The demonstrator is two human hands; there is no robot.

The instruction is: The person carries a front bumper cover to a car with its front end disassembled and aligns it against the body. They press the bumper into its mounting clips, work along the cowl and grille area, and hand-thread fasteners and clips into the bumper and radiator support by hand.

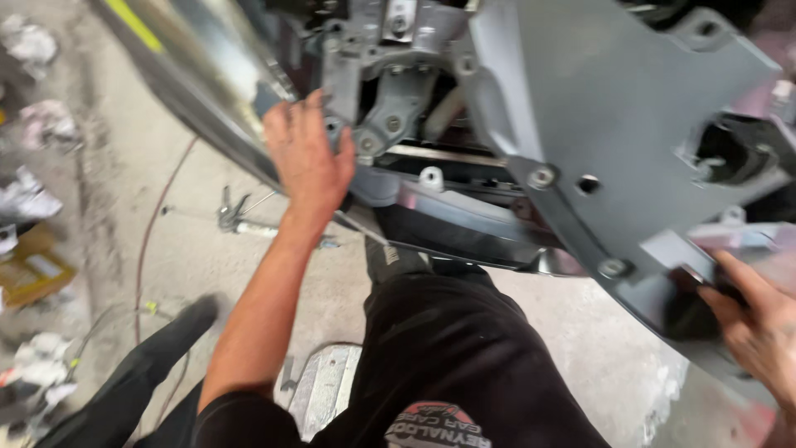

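My left hand (pixel 308 158) rests flat with fingers spread against the edge of a grey car body panel (pixel 199 75), next to a grey metal bracket (pixel 390 99) with bolt holes. My right hand (pixel 759 323) grips the lower corner of a large grey plastic panel (pixel 597 108) at the right edge of the view. The panel carries several screws and a round black opening (pixel 730 153). My dark trouser leg (pixel 448 348) sits below, between the arms.
A concrete floor (pixel 149 241) lies under me with a thin red-brown cable (pixel 149 241) and a metal tool (pixel 240 217) on it. Crumpled rags and a cardboard piece (pixel 29 274) lie at the left. A ribbed metal plate (pixel 323 386) is by my leg.
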